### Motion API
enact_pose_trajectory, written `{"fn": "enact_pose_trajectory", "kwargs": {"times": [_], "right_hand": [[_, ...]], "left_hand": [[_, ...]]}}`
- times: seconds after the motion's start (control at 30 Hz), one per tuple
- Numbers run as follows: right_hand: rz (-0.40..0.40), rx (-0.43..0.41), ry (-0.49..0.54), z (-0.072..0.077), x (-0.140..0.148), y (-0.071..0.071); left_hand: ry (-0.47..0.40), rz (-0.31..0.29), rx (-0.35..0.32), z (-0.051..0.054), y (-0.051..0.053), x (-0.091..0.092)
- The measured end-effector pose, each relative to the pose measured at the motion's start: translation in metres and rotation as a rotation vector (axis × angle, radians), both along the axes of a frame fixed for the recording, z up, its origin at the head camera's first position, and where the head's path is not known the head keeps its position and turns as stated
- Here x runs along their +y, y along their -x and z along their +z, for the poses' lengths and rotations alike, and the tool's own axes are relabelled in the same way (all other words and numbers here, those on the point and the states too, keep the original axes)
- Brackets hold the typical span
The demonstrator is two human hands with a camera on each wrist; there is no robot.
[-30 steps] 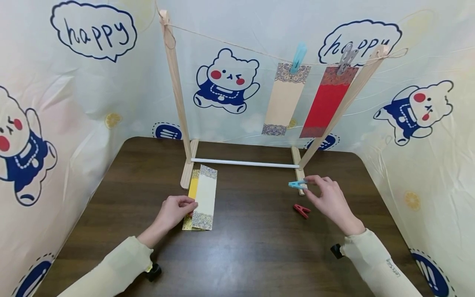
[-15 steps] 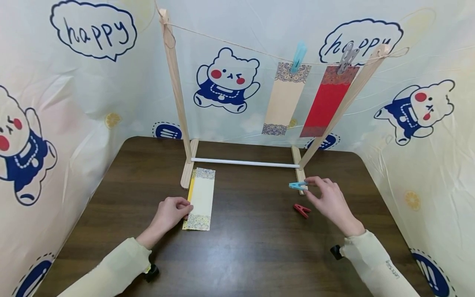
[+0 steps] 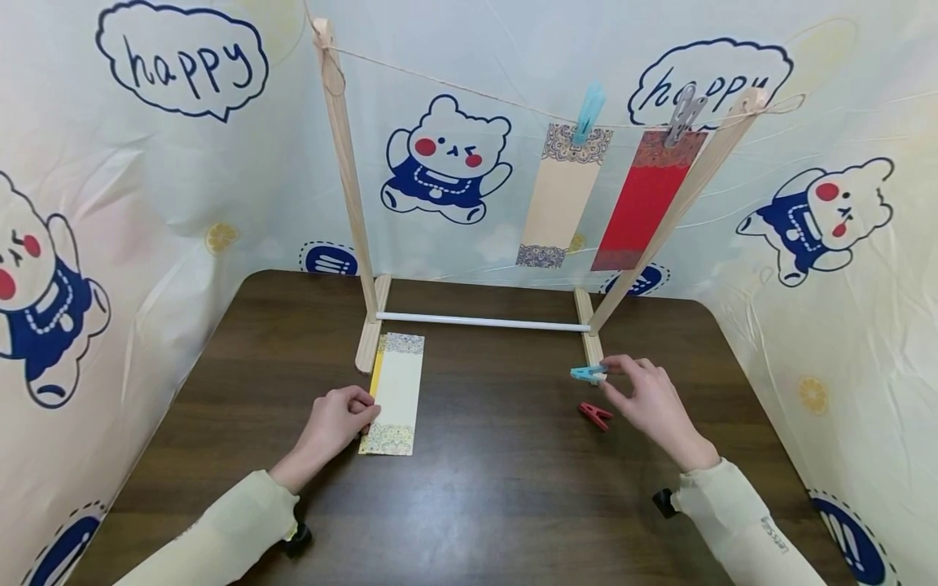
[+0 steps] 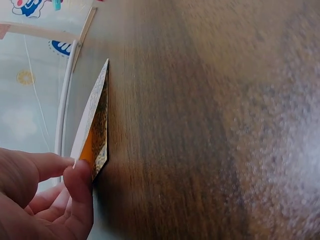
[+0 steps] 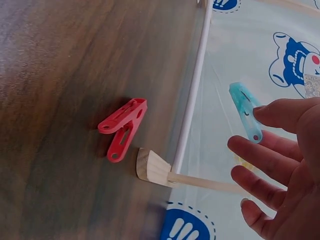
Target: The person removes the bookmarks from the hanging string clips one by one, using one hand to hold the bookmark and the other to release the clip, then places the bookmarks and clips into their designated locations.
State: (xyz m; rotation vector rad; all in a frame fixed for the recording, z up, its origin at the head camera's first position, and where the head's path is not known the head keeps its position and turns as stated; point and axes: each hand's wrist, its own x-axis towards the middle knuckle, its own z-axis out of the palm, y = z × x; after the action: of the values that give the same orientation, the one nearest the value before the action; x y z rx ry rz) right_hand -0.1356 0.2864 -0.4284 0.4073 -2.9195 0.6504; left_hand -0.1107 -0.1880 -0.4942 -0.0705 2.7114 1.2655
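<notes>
In the head view, my left hand (image 3: 339, 422) pinches the left edge of a cream-white paper strip (image 3: 400, 382) with patterned ends. That strip lies over a yellow strip (image 3: 377, 373), of which only a narrow margin shows. The left wrist view shows the white strip lifted at an angle from the yellow strip's patterned end (image 4: 101, 130) near my fingertips. My right hand (image 3: 654, 407) holds a light blue clothespin (image 3: 586, 373) between thumb and fingers, above the table by the stand's right foot. Just below it, a red clothespin (image 3: 595, 415) lies on the table.
A wooden stand (image 3: 344, 171) with a white crossbar (image 3: 484, 321) carries a string (image 3: 447, 83). On the string hang a beige strip (image 3: 564, 195) under a blue clothespin (image 3: 589, 115) and a red strip (image 3: 645, 203) under a grey clothespin (image 3: 684, 116). A printed cloth stands behind.
The white strip has shifted left and straightened, covering more of the yellow one; my left hand moved slightly left with it. My right hand has lowered a little with the blue clothespin.
</notes>
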Motion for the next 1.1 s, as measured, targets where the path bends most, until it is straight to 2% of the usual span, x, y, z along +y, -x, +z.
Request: {"fn": "enact_pose_trajectory", "kwargs": {"times": [0.2,0.4,0.5,0.8,0.93,1.1], "right_hand": [[-0.007,-0.048,-0.003,-0.001,0.001,-0.002],[-0.01,-0.103,-0.016,-0.008,0.002,-0.006],[0.005,-0.106,-0.019,-0.013,0.002,-0.01],[0.051,-0.025,-0.057,-0.036,0.002,-0.018],[0.057,-0.014,-0.061,-0.044,0.002,-0.022],[0.04,-0.048,-0.078,-0.049,0.003,-0.026]], "left_hand": [[-0.042,0.007,-0.012,0.0,0.0,0.0],[-0.007,-0.008,0.005,0.002,0.0,-0.001],[0.048,-0.023,0.067,0.003,-0.001,-0.001],[0.191,-0.115,0.358,0.0,-0.005,0.005],[0.248,-0.142,0.425,-0.002,-0.006,0.009],[0.33,-0.176,0.514,-0.003,-0.007,0.011]]}}
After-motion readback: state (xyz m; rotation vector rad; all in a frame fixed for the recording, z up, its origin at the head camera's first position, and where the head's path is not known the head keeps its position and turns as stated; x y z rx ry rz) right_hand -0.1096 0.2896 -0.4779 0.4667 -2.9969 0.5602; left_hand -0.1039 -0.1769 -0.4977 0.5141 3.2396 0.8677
